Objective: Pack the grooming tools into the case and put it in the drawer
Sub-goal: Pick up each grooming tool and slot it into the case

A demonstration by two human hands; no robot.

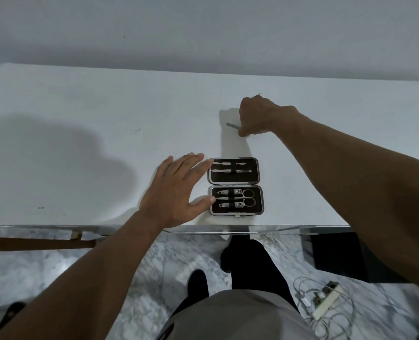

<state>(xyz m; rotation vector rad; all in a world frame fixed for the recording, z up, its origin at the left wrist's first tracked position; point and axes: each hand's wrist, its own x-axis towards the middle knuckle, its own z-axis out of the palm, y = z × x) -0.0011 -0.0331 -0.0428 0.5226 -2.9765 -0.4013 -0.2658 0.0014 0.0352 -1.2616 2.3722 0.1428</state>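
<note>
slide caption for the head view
Left hand steadies the open case while right hand picks a thin tool off the table.

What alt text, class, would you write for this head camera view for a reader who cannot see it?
An open grooming case lies on a white table, tools strapped inside. The left hand rests flat against its left edge, while the right hand pinches a thin metal tool beyond the case.
</note>
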